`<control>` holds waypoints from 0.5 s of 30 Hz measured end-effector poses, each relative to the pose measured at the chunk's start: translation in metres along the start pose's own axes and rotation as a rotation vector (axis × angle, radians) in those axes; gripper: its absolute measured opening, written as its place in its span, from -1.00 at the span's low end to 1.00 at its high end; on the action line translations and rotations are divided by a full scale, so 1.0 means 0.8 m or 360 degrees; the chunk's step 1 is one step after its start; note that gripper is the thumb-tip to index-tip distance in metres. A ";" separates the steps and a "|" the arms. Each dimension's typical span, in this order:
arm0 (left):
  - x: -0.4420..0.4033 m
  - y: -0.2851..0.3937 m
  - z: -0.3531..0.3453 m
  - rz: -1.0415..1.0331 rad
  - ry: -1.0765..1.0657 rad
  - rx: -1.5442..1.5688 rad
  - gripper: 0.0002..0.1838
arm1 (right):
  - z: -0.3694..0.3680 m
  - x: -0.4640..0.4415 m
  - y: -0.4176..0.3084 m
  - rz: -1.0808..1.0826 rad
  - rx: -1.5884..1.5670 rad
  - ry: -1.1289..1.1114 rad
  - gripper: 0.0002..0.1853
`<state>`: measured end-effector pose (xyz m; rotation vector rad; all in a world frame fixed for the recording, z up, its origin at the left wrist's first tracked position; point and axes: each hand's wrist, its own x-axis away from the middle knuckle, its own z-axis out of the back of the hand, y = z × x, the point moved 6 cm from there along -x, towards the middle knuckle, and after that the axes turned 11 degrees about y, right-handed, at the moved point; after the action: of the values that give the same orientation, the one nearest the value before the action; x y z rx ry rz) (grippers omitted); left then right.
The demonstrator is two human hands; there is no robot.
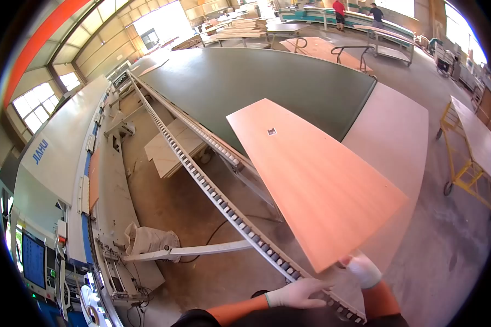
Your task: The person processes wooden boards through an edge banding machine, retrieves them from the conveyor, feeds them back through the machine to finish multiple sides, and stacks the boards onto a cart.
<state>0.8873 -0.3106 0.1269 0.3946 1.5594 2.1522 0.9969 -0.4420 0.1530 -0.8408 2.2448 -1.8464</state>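
A long wood-grain panel point(322, 180) with a small label point(271, 131) near its far end lies partly over the green conveyor belt and the pale board beside it. My right hand point(364, 271), in a white glove, grips the panel's near edge, with some of the fingers hidden at that edge. Below it, my gloved left hand point(295, 295) rests at the near end of the roller rail point(218, 199), apart from the panel, its fingers stretched toward the right.
A long JIAHUI machine point(60, 158) with a screen point(34, 260) stands at left. A grey arm point(202, 249) crosses below the roller rail. The green belt point(245, 76) stretches away. A yellow-framed cart point(463, 158) stands right; two people work far back.
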 end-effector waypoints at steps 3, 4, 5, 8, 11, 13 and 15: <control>0.029 0.014 0.019 0.0090 0.0372 0.1065 -0.23 | -0.114 -0.001 -0.051 0.0224 0.0310 -0.0288 -0.47; 0.051 0.014 0.039 0.0298 0.0474 0.1167 -0.27 | -0.133 -0.006 -0.031 0.0212 0.0333 -0.0322 -0.45; 0.062 0.006 0.059 0.0161 0.0697 0.1130 -0.24 | -0.149 -0.014 -0.003 0.0200 0.0355 -0.0352 -0.43; 0.101 0.035 0.110 0.0353 0.1124 0.1477 -0.19 | -0.185 -0.007 -0.007 0.0401 -0.0322 -0.0126 -0.33; 0.124 0.069 0.146 0.0289 0.1428 0.0860 -0.31 | -0.174 0.009 -0.013 0.0318 -0.1131 0.0195 -0.24; 0.134 0.056 0.120 0.0429 0.1358 0.1241 -0.35 | -0.144 0.026 -0.009 0.0402 -0.1227 0.0314 -0.19; 0.150 0.048 0.105 0.0421 0.1472 0.1465 -0.41 | -0.115 0.052 -0.036 0.0515 -0.1376 0.0307 -0.24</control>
<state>0.8176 -0.1903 0.1864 -0.2085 3.1553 1.6992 0.9323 -0.3847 0.2136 -0.3195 3.0980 -0.8079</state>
